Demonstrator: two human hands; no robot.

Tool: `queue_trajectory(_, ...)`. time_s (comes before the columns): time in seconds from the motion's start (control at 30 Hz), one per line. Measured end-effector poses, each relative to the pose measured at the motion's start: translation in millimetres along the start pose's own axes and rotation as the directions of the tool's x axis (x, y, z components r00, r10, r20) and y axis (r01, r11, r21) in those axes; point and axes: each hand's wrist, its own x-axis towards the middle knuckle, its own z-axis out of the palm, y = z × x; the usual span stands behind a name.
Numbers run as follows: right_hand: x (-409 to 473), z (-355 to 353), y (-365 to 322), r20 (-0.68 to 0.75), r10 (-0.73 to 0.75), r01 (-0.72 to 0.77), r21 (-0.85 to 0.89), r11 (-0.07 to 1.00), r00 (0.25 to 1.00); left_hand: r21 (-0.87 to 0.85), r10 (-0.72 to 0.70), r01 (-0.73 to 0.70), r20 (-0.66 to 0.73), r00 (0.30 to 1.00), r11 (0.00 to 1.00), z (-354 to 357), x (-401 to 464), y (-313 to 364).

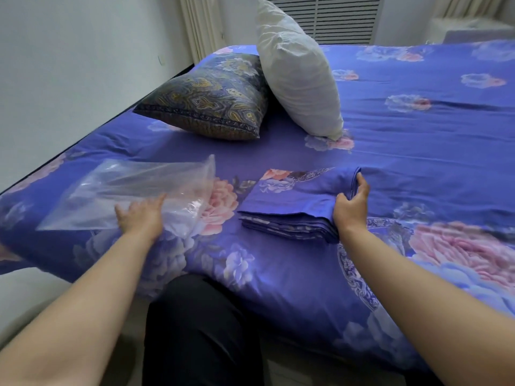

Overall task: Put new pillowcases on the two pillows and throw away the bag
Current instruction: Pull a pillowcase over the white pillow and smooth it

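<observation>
Fingers [359, 188] curl round folded pillowcases [289, 207]; left hand [140, 215] flat on bag [125, 196].

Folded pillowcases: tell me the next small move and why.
Probably lift the top layer off the folded pillowcases with the right hand, which already pinches their right edge. They are out of the clear bag under the left hand, and the white pillow is bare.

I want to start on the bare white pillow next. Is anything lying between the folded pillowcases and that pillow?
Nothing visible does. The folded pillowcases, gripped at their right edge by the right hand, are separated from the white pillow only by bare bedspread. The plastic bag lies off to the left.
</observation>
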Motion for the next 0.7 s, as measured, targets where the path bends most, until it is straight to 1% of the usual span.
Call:
queue_trajectory(0.03, 0.4, -2.7, 2.5, 0.037, 0.065, -0.062, -0.087, 0.994, 0.997, -0.012, -0.038, 0.039, 0.067, 0.997, 0.999, -1.4, 1.0, -4.7)
queue_trajectory(0.07, 0.8, -6.2, 6.1, 0.064, 0.160, -0.141, -0.234, 0.962, 0.985, -0.024, -0.043, 0.047, 0.145, 0.989, 0.999, -3.8, 0.5, -4.1)
queue_trajectory(0.1, -0.4, -10.2, 8.0, 0.073, 0.247, -0.195, -0.417, 0.888, 0.966, -0.030, -0.026, 0.033, 0.212, 0.977, 0.999, -7.7, -0.7, 0.8)
queue_trajectory(0.13, -3.1, -13.7, 8.1, 0.062, 0.265, -0.178, -0.594, 0.785, 0.962, -0.037, 0.008, 0.001, 0.254, 0.967, 0.999, -12.1, -1.4, 9.5)
queue_trajectory(0.17, -7.1, -15.9, 6.4, 0.069, 0.194, -0.081, -0.737, 0.672, 0.979, -0.055, 0.057, -0.044, 0.267, 0.962, 0.998, -17.3, -1.5, 21.7)
queue_trajectory(0.2, -9.7, -16.3, 6.2, 0.118, 0.045, 0.072, -0.820, 0.567, 0.992, -0.096, 0.114, -0.092, 0.255, 0.960, 0.991, -24.1, -2.4, 37.0)
queue_trajectory(0.23, -12.3, -16.0, 4.7, 0.211, -0.131, 0.248, -0.830, 0.500, 0.969, -0.175, 0.180, -0.142, 0.225, 0.958, 0.974, -30.1, -4.0, 56.7)
queue_trajectory(0.27, -14.6, -11.8, 1.8, 0.334, -0.262, 0.421, -0.784, 0.456, 0.905, -0.281, 0.242, -0.187, 0.174, 0.955, 0.941, -36.4, -7.0, 75.9)
queue_trajectory(0.3, -17.9, -7.4, -2.3, 0.467, -0.314, 0.562, -0.715, 0.417, 0.827, -0.395, 0.297, -0.236, 0.102, 0.949, 0.888, -41.2, -11.2, 95.5)
queue_trajectory(0.33, -20.0, -2.4, -5.4, 0.590, -0.277, 0.651, -0.663, 0.371, 0.759, -0.489, 0.343, -0.288, 0.024, 0.939, 0.823, -45.2, -15.8, 115.0)
queue_trajectory(0.37, -22.2, 2.4, -6.5, 0.681, -0.169, 0.694, -0.649, 0.312, 0.713, -0.556, 0.374, -0.330, -0.038, 0.927, 0.762, -48.0, -21.3, 132.1)
queue_trajectory(0.4, -23.9, 4.7, -5.4, 0.722, -0.044, 0.707, -0.660, 0.252, 0.690, -0.606, 0.394, -0.353, -0.070, 0.916, 0.713, -47.6, -25.7, 145.6)
queue_trajectory(0.43, -25.1, 4.7, -4.1, 0.720, 0.036, 0.698, -0.683, 0.217, 0.693, -0.638, 0.405, -0.360, -0.082, 0.911, 0.680, -46.0, -29.8, 155.2)
queue_trajectory(0.47, -24.2, 3.2, -4.0, 0.696, 0.047, 0.670, -0.706, 0.231, 0.717, -0.662, 0.408, -0.361, -0.090, 0.909, 0.657, -42.1, -32.5, 161.6)
queue_trajectory(0.53, -19.5, -2.7, -6.1, 0.626, -0.025, 0.604, -0.741, 0.292, 0.779, -0.700, 0.409, -0.357, -0.101, 0.907, 0.619, -36.1, -37.2, 167.6)
queue_trajectory(0.57, -16.5, -5.8, -7.6, 0.606, -0.043, 0.589, -0.751, 0.299, 0.795, -0.712, 0.412, -0.361, -0.109, 0.904, 0.602, -35.3, -38.9, 168.3)
queue_trajectory(0.63, -11.2, -10.3, -10.8, 0.603, -0.029, 0.572, -0.739, 0.356, 0.797, -0.699, 0.434, -0.407, -0.152, 0.888, 0.588, -36.4, -40.1, 170.3)
queue_trajectory(0.67, -12.0, -11.0, -13.4, 0.625, 0.011, 0.570, -0.718, 0.399, 0.780, -0.676, 0.446, -0.438, -0.178, 0.877, 0.593, -39.1, -40.9, 171.6)
queue_trajectory(0.7, -14.6, -10.9, -15.1, 0.650, 0.061, 0.577, -0.709, 0.405, 0.757, -0.648, 0.456, -0.469, -0.205, 0.866, 0.601, -42.8, -41.5, 173.5)
